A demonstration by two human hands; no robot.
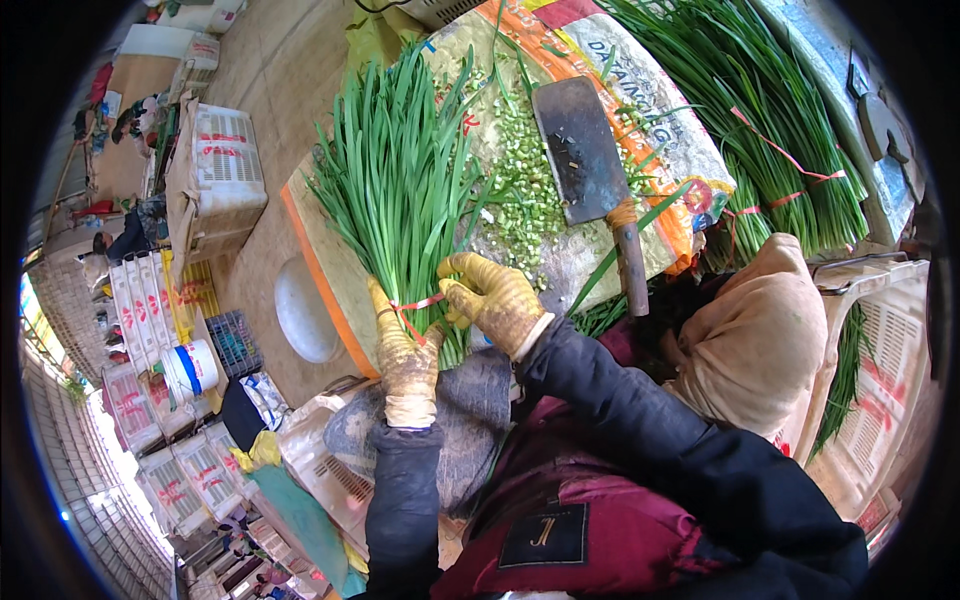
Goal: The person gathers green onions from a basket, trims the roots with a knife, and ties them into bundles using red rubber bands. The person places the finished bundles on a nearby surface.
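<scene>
A bunch of long green leaves, likely garlic chives, lies over a sack-covered work surface, its cut ends towards me. A pink tie runs round its stems. My left hand, in a stained yellow glove, grips the stems from the left. My right hand, gloved alike, has its fingers curled at the right side of the stems by the tie; whether it pinches the tie is unclear. To the right, a cleaver with a wooden handle rests on the sack beside chopped stem ends.
Tied green bunches lie at the upper right. A beige cloth-covered form is close to my right arm. Plastic crates stand at the left, near a white bucket and a pale round basin. Several people are in the background.
</scene>
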